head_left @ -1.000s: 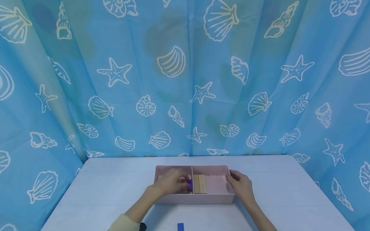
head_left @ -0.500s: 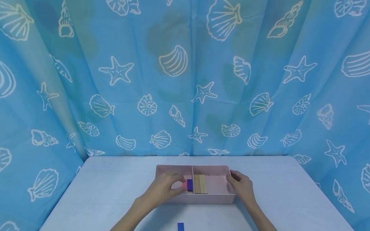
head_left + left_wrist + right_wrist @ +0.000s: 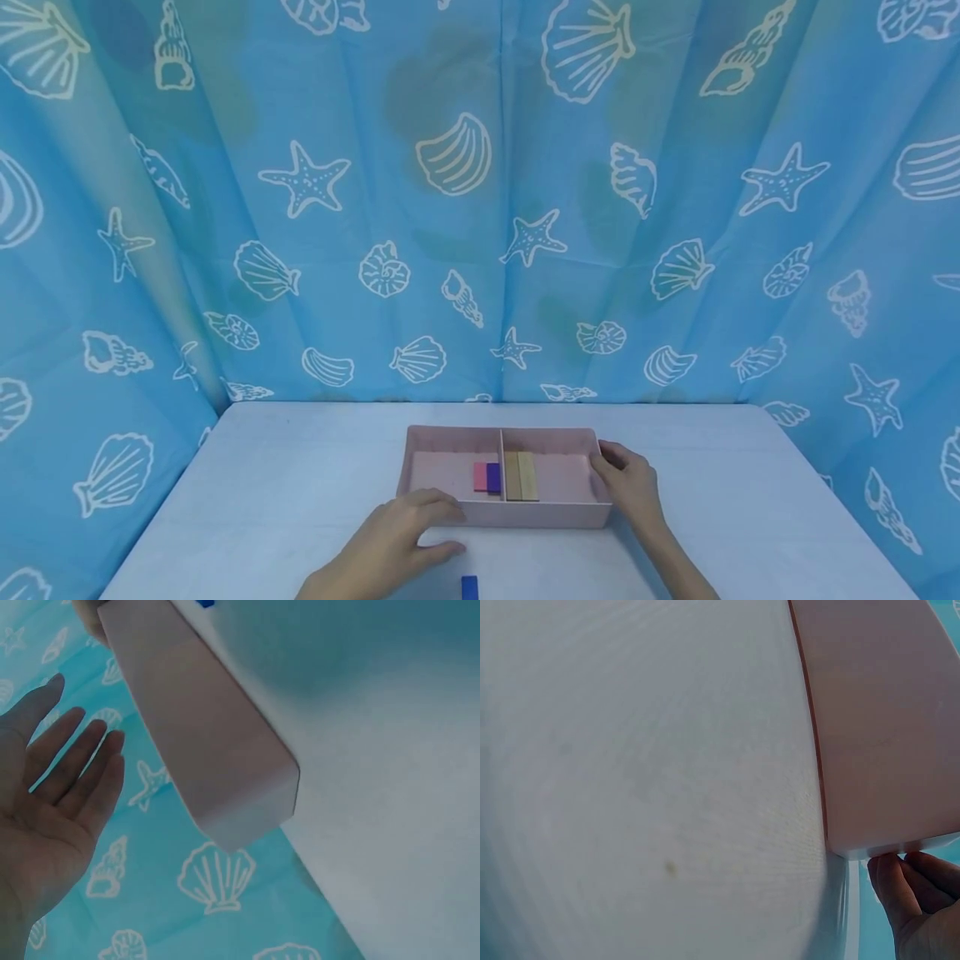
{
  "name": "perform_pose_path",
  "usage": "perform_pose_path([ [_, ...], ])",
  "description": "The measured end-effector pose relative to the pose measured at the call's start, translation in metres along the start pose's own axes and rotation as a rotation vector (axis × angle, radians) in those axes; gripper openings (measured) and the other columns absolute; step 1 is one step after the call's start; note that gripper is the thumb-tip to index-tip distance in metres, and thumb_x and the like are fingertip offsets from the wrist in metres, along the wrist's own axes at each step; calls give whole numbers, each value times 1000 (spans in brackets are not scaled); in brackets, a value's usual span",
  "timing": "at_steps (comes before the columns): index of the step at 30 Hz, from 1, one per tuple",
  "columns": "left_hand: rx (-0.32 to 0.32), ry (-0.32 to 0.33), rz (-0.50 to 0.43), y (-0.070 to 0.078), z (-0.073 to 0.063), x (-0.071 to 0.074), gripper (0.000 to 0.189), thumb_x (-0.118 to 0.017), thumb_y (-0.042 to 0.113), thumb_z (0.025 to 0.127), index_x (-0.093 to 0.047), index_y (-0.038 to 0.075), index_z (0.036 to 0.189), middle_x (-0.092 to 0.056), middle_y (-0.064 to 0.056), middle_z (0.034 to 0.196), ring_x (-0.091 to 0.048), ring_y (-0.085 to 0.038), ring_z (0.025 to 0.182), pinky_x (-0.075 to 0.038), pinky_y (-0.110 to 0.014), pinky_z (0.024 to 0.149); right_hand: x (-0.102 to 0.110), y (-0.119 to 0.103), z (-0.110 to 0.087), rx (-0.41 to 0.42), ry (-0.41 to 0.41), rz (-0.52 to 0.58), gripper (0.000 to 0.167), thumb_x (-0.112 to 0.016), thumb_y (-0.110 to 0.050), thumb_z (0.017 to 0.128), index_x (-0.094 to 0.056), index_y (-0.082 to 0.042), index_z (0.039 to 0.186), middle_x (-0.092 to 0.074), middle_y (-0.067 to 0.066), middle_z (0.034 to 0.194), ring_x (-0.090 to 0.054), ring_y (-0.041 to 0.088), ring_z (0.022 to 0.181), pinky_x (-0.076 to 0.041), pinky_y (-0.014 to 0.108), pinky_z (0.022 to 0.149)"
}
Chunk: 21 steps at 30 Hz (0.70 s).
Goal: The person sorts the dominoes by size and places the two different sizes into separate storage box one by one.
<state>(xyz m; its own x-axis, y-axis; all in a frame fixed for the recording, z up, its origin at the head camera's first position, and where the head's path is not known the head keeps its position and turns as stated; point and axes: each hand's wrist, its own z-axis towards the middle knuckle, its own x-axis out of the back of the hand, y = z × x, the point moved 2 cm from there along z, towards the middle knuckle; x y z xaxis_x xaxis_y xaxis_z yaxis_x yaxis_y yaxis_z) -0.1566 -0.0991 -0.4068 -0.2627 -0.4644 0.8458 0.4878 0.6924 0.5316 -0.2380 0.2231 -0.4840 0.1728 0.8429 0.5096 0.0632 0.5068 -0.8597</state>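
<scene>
A pink two-compartment box (image 3: 534, 516) sits on the white table. In its left compartment, a pink block (image 3: 480, 477) and a purple block (image 3: 493, 478) lie side by side against the divider. Two wooden strips (image 3: 521, 477) lie just right of the divider. My left hand (image 3: 397, 537) hovers before the box's front left, fingers spread and holding nothing; the left wrist view shows its palm (image 3: 56, 802) bare. My right hand (image 3: 628, 483) grips the box's right end wall, and in the right wrist view its fingers (image 3: 895, 889) touch that wall from outside.
A blue block (image 3: 469, 587) lies on the white table (image 3: 300, 467) in front of the box, right of the left hand. Behind the table hangs a blue curtain (image 3: 420, 292) with shell and starfish prints, which also runs along both sides.
My left hand has come out of the left compartment toward the front, leaving the pink and purple blocks inside in plain sight. My right hand has stayed on the box's right end.
</scene>
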Motion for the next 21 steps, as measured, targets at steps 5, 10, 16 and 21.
perform_pose_path([
  [5,-24,-79,3,2,-8,-11,31,-73,36,89,-72,16,113,-66,10,113,-63,-9,104,-56,-34,91,0,0,0,-3,-1,1,44,-54,-22,100,-55,4,136,-56,25,135,-52,41,126,-47,50,101],
  [10,-78,-147,26,1,-12,-27,36,-73,38,89,-70,13,115,-66,7,112,-62,-9,103,-56,-30,88,-1,0,1,-4,-1,6,44,-54,-22,100,-54,4,136,-56,25,135,-52,41,127,-46,51,102],
  [16,-90,-181,50,-25,-10,-54,55,-72,60,82,-70,19,118,-65,8,117,-61,-11,108,-58,-33,85,-1,0,2,-19,-4,-1,45,-53,-23,100,-54,4,136,-55,26,136,-50,42,128,-45,52,103],
  [21,-35,-196,103,-18,-11,-57,51,-75,57,81,-70,22,118,-63,7,119,-59,-11,108,-59,-32,84,0,0,1,-12,-5,-3,45,-54,-23,100,-54,4,136,-55,26,136,-50,42,128,-46,52,103],
])
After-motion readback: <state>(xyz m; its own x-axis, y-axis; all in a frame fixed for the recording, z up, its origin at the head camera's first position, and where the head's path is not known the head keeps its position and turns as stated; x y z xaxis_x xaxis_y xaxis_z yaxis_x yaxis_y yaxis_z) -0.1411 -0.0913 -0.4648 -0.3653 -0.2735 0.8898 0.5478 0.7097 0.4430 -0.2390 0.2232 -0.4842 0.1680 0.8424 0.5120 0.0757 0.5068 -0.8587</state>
